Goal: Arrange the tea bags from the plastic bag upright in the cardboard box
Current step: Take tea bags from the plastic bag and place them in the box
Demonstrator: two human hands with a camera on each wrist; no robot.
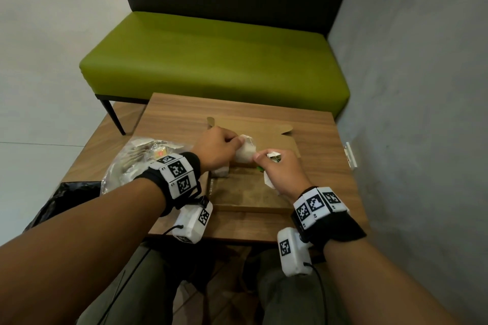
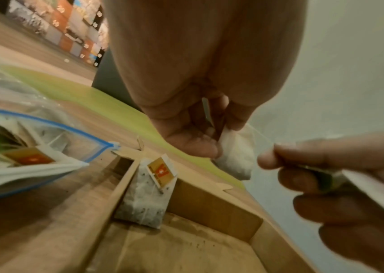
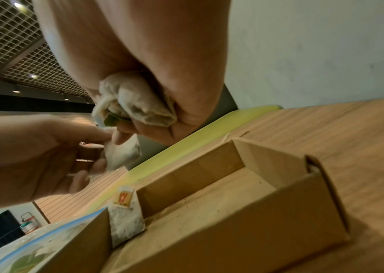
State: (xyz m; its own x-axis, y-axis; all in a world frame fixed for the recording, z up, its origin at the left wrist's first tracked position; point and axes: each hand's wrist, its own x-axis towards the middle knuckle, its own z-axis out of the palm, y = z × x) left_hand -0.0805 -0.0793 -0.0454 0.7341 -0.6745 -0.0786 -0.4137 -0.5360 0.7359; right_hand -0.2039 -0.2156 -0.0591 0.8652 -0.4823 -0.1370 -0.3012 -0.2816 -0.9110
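An open brown cardboard box (image 1: pixel 250 195) lies on the wooden table (image 1: pixel 322 137). One tea bag with a yellow-red tag (image 2: pixel 147 194) stands upright against the box's left wall (image 3: pixel 125 219). Above the box, my left hand (image 1: pixel 239 141) pinches a white tea bag (image 1: pixel 245 154) by its top (image 2: pixel 235 158). My right hand (image 1: pixel 260 158) grips a bunch of tea bags (image 3: pixel 137 103) in its palm, and its thumb and forefinger pinch the thin string (image 2: pixel 262 134) of the left hand's bag. The clear plastic bag (image 1: pixel 132 163) with a blue zip edge (image 2: pixel 46 120) lies left of the box, with several tea bags inside.
A green bench (image 1: pixel 211 60) stands behind the table, and a grey wall (image 1: pixel 422 87) runs along the right. A black bag (image 1: pixel 66 200) sits at the lower left. Most of the box's floor (image 3: pixel 209 212) is bare.
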